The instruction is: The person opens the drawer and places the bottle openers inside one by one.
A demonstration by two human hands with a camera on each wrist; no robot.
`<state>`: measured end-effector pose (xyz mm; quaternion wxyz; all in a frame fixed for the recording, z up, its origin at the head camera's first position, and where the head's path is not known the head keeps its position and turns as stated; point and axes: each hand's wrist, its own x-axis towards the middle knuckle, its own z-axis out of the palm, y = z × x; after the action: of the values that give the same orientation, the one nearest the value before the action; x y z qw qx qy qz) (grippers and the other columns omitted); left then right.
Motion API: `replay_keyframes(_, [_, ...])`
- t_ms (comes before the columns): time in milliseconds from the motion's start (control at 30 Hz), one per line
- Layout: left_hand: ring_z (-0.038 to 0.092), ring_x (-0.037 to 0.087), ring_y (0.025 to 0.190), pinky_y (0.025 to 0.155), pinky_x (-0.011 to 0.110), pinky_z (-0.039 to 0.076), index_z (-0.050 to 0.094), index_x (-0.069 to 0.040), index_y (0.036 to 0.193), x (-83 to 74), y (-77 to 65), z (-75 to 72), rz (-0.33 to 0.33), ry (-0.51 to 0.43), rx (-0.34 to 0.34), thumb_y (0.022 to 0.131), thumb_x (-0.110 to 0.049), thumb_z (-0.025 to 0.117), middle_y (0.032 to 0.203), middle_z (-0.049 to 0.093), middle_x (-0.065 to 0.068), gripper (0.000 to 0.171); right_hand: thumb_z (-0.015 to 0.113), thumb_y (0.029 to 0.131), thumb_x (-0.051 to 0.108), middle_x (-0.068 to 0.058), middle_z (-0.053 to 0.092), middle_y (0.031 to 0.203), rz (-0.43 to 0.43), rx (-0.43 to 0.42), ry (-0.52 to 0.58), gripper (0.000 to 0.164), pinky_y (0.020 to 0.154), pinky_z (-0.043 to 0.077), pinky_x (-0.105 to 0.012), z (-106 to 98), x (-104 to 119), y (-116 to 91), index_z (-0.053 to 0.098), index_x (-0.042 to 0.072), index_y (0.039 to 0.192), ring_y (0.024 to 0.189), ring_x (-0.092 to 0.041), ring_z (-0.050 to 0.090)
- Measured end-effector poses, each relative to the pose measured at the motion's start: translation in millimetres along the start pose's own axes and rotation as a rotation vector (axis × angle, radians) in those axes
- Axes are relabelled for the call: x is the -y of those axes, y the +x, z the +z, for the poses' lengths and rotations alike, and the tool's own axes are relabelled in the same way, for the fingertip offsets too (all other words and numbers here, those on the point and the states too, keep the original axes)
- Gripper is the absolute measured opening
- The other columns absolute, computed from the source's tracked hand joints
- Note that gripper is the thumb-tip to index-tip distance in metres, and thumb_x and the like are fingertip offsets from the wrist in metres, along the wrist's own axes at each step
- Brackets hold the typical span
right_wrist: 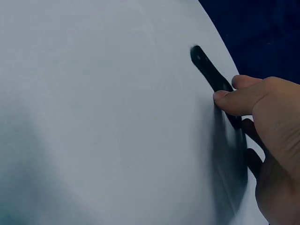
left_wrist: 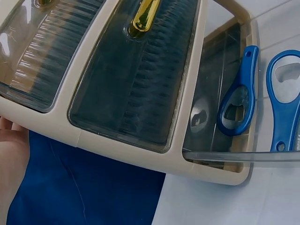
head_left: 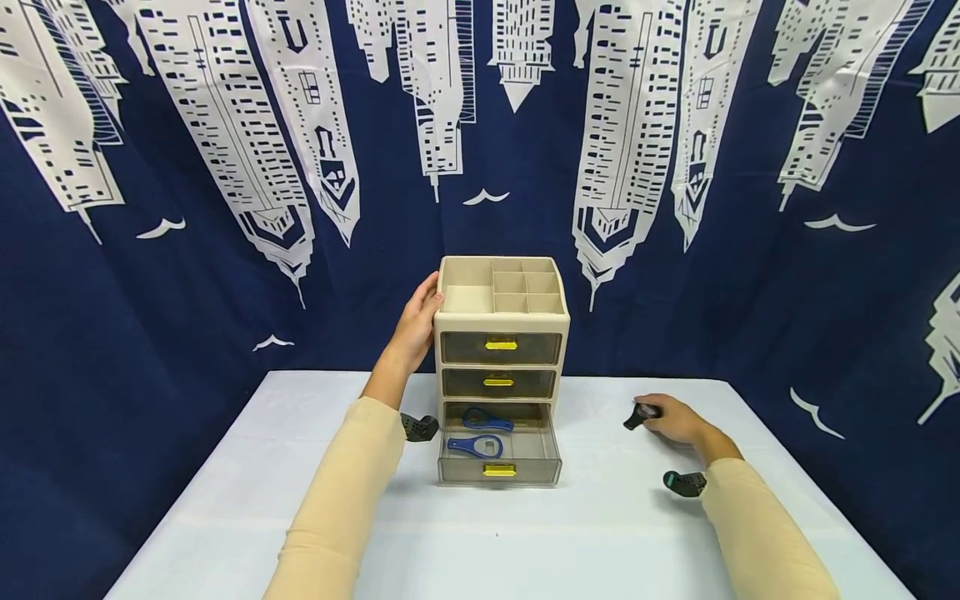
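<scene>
A beige desktop drawer organizer (head_left: 500,323) stands on the table, its bottom drawer (head_left: 499,472) pulled out. Two blue bottle openers (head_left: 476,447) (left_wrist: 239,101) lie in that drawer, one behind the other. My left hand (head_left: 416,329) rests against the organizer's upper left side; in the left wrist view only part of the hand (left_wrist: 13,161) shows at the edge. Off to the right, my right hand (head_left: 678,419) pinches a black bottle opener (head_left: 643,414) between thumb and fingers. The right wrist view shows its dark handle (right_wrist: 208,69) pointing away from the hand, above the tabletop.
The two upper drawers (head_left: 501,348) with yellow handles are closed. Open compartments (head_left: 468,297) form the organizer's top. White cloth covers the table (head_left: 300,500), and a navy curtain (head_left: 390,283) with a white skyline print hangs behind it.
</scene>
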<state>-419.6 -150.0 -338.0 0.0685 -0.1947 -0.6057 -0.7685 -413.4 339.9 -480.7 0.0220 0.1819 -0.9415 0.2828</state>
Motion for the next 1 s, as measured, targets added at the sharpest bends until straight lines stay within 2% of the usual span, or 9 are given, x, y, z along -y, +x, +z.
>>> replay_keyframes(133, [0.029,0.022,0.15,0.119,0.047,0.027,0.026,-0.015,0.165,1.6,0.7,0.7,-0.006,-0.005,-0.003,0.113,-0.015,0.042,0.169,0.025,0.004,0.054,0.076,0.086,0.002,-0.03,0.063,0.123,0.005,0.024,-0.035,0.043,0.101,0.04,-0.067,-4,7,0,0.066,-0.01,0.127,0.118,-0.053,0.055])
replay_keyframes(300, [0.028,0.022,0.151,0.119,0.047,0.027,0.025,-0.014,0.165,0.6,1.1,0.6,-0.004,-0.001,0.001,0.113,-0.015,0.042,0.169,0.025,0.004,0.054,0.08,0.083,0.012,-0.013,0.072,0.11,0.041,0.075,-0.092,0.036,0.096,0.044,-0.061,-9,9,2,0.074,-0.001,0.117,0.105,-0.035,0.061])
replay_keyframes(567, [0.028,0.022,0.151,0.12,0.047,0.027,0.025,-0.013,0.165,0.2,2.0,-1.5,0.004,0.0,0.005,0.113,-0.016,0.043,0.169,0.025,0.005,0.055,0.078,0.078,0.013,0.001,0.074,0.09,0.019,0.013,-0.144,0.02,0.085,0.048,-0.049,-7,11,2,0.078,0.008,0.098,0.085,-0.019,0.06])
replay_keyframes(700, [0.028,0.023,0.151,0.12,0.047,0.027,0.024,-0.012,0.165,0.6,2.4,-0.4,0.008,-0.003,0.006,0.113,-0.015,0.043,0.169,0.025,0.006,0.055,0.078,0.077,0.014,-0.001,0.075,0.092,0.015,-0.028,-0.169,0.022,0.086,0.05,-0.052,-7,8,0,0.078,0.007,0.098,0.088,-0.025,0.063])
replay_keyframes(833, [0.029,0.022,0.15,0.119,0.046,0.028,0.025,-0.013,0.165,0.2,1.9,1.0,0.003,0.0,0.007,0.113,-0.015,0.043,0.169,0.025,0.006,0.055,0.08,0.077,0.016,-0.008,0.075,0.099,0.047,-0.076,-0.167,0.031,0.089,0.05,-0.055,-11,3,-3,0.078,0.003,0.104,0.095,-0.032,0.065])
replay_keyframes(1000, [0.029,0.023,0.15,0.119,0.048,0.027,0.025,-0.013,0.165,0.0,1.4,-0.3,0.007,0.003,-0.001,0.113,-0.016,0.043,0.169,0.025,0.006,0.055,0.08,0.077,0.018,-0.013,0.074,0.101,0.05,-0.112,-0.157,0.033,0.082,0.051,-0.051,-20,1,-5,0.078,0.002,0.106,0.091,-0.03,0.065])
